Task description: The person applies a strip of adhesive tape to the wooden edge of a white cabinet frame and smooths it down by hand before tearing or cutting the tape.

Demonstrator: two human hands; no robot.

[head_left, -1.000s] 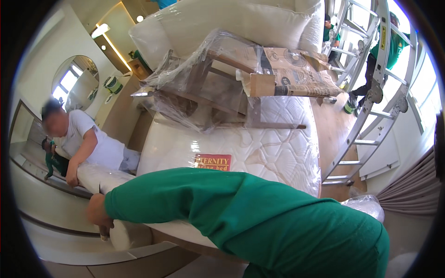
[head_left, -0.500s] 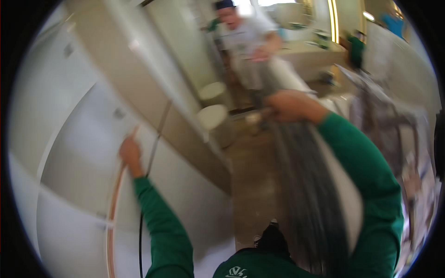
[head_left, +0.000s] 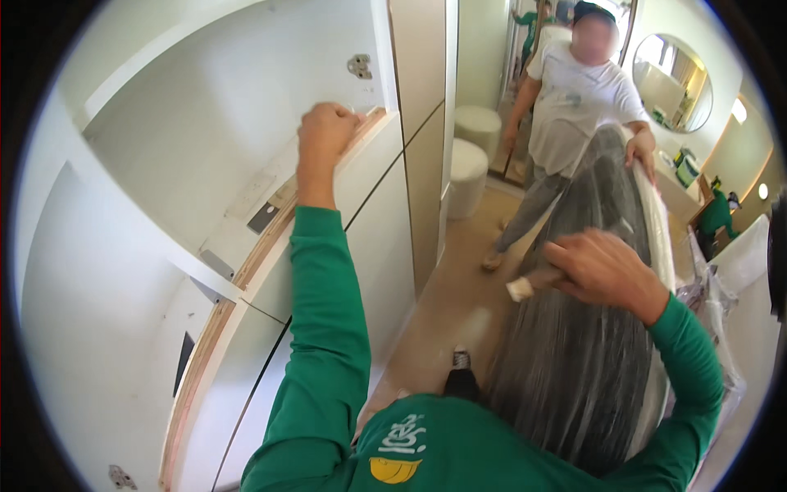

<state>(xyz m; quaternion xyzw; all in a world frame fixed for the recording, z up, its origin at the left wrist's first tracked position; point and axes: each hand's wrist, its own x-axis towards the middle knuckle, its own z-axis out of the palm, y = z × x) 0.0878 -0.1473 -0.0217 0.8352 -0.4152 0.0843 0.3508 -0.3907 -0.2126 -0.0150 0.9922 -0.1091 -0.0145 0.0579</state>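
My left hand (head_left: 326, 141) is closed, knuckles up, by the far corner of a white cabinet's (head_left: 275, 283) raw wooden edge (head_left: 279, 221). What its fingers pinch, if anything, is hidden. In my right hand (head_left: 602, 266) is a short, brush-like tool with a pale, blocky tip (head_left: 520, 289); its exact kind is not clear. This hand is above a long dark panel wrapped in clear plastic (head_left: 566, 385), on my right. Across from me, a person in a white shirt (head_left: 574, 107) rests a hand (head_left: 642, 152) on the panel's far end.
Metal hinges (head_left: 358, 67) sit inside the open cabinet compartments. Two round pale stools (head_left: 467, 176) stand beyond the cabinet, beside the brown floor (head_left: 447, 303). A round mirror (head_left: 674, 82) hangs at the back right, with another person in green (head_left: 720, 215) below.
The view has turned and steadied. My left hand has moved along the cabinet to the far corner of its wooden edge. My right hand, with its tool, now appears lower and nearer me.
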